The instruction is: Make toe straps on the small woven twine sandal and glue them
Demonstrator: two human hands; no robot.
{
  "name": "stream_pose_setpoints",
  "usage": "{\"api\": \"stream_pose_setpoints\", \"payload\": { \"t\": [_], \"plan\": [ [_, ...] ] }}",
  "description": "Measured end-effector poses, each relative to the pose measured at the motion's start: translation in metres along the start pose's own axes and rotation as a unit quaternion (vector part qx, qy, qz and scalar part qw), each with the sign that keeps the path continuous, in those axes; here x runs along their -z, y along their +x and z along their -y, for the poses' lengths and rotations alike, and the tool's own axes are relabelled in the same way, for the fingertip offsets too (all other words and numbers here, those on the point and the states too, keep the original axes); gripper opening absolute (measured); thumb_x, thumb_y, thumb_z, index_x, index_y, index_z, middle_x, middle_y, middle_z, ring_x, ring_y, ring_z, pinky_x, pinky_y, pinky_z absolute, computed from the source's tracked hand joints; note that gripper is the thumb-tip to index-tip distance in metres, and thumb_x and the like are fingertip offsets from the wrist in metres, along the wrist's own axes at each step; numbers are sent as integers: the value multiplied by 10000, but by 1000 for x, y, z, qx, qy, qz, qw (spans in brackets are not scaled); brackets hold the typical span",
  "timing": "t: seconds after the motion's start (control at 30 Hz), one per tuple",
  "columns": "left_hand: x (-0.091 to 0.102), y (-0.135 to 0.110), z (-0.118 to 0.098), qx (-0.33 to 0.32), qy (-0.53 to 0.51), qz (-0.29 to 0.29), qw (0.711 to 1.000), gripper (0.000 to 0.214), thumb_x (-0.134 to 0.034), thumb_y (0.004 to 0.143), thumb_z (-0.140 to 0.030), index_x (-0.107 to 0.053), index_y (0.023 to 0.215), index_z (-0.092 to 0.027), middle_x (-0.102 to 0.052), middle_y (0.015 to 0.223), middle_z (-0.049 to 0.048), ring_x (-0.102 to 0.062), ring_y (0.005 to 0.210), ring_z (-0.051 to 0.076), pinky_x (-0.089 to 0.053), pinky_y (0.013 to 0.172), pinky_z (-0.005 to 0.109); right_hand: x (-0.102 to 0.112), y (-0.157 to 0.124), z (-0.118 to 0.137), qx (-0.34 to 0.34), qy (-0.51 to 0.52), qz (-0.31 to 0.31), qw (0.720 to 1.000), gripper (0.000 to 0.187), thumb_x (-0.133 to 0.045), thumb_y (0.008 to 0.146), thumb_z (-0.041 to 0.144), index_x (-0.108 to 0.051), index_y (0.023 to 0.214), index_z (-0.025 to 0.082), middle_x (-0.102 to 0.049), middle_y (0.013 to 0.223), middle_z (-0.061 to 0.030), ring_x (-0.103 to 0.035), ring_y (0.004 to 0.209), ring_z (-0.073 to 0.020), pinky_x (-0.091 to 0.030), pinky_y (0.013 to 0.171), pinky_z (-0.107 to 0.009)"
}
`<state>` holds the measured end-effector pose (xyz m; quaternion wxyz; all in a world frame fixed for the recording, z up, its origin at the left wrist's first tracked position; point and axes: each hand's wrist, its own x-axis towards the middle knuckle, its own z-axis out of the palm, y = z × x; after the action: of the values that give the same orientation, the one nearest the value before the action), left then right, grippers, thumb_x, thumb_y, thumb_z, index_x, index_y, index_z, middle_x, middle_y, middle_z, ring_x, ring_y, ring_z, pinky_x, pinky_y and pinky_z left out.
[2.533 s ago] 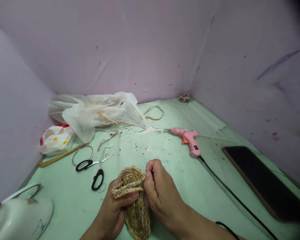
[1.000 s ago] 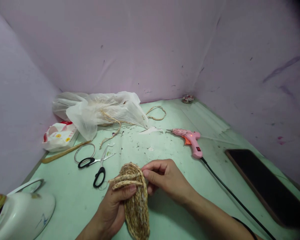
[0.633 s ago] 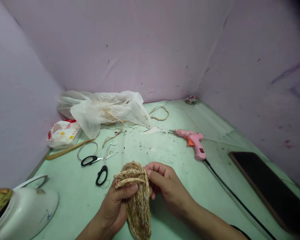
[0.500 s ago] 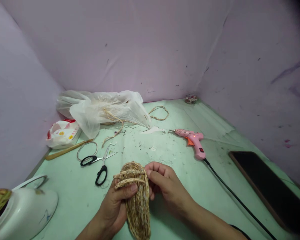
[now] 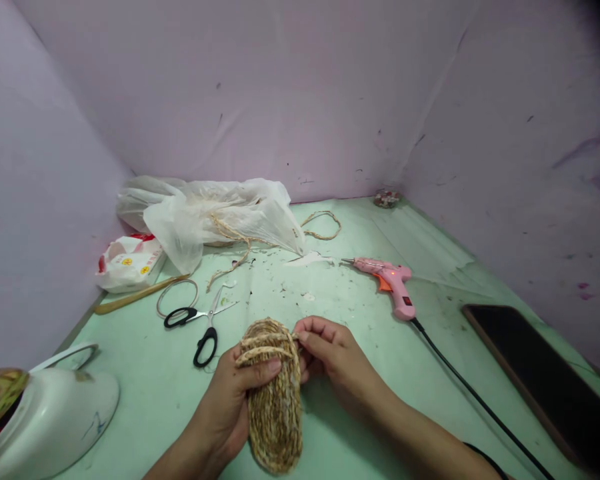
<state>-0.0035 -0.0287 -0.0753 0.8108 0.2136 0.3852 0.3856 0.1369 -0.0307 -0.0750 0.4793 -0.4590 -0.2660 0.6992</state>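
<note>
Your left hand [image 5: 233, 393] grasps the woven sole [image 5: 276, 420], thumb laid across its upper face just below two braided bands [image 5: 264, 353], while your right hand [image 5: 335, 353] pinches the farther one's end at the sole's right edge. You have the sole up over the green table [image 5: 145, 380]; whether its near end touches, I can't tell. A slack or uneven pinch could let that strip slip askew; too much thumb pressure could bend the weave. Mind the scissors [image 5: 211, 321], blades apart, near your left knuckles. The glue gun [image 5: 387, 269] lies well off, giving your right hand sideways room, though its cord [image 5: 455, 375] could snag a wide swing. The table's near edge is out of sight.
</note>
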Motion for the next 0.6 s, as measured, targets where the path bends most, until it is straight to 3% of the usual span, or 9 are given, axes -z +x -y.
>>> {"api": "stream_pose_setpoints", "payload": {
  "t": [0.17, 0.3, 0.37, 0.5, 0.6],
  "plan": [
    [1, -1, 0, 9, 26, -14, 1000, 188, -678, 570, -15, -671, 740, -93, -659, 634, 42, -610, 603, 154, -488, 645, 278, 3, 0, -3, 31, -73, 15, 997, 202, -593, 655, 351, -507, 634, 170, -478, 486, 54, -440, 414, -79, -350, 441, -216],
    [1, -1, 0, 6, 55, -62, 997, 183, -693, 521, -25, -649, 689, -84, -635, 583, 23, -589, 560, 140, -471, 582, 248, 5, -2, -4, 110, -210, 9, 971, 168, -525, 727, 311, -541, 646, 164, -456, 529, 34, -411, 492, -99, -339, 498, -235],
    [1, 0, 0, -8, 69, -69, 995, 188, -699, 539, -47, -642, 713, -90, -644, 609, 27, -598, 582, 150, -471, 594, 255, 5, -2, -4, 120, -228, -4, 966, 175, -520, 729, 315, -557, 655, 161, -474, 552, 24, -417, 510, -106, -347, 510, -240],
    [-1, 3, 7, -51, 89, -36, 994, 299, -687, 645, -154, -609, 932, -128, -681, 859, 77, -627, 792, 208, -480, 708, 293, 9, 5, -2, 60, -214, -59, 973, 189, -520, 701, 354, -526, 644, 174, -468, 526, 36, -418, 456, -101, -356, 459, -234],
    [-2, 3, 13, -86, 136, -54, 985, 569, -698, 653, -203, -474, 1175, -167, -605, 1110, 113, -586, 962, 233, -466, 787, 302, 19, 12, 1, 31, -252, -100, 962, 186, -482, 708, 370, -492, 640, 197, -457, 496, 47, -440, 416, -110, -366, 426, -240]
  ]
}}
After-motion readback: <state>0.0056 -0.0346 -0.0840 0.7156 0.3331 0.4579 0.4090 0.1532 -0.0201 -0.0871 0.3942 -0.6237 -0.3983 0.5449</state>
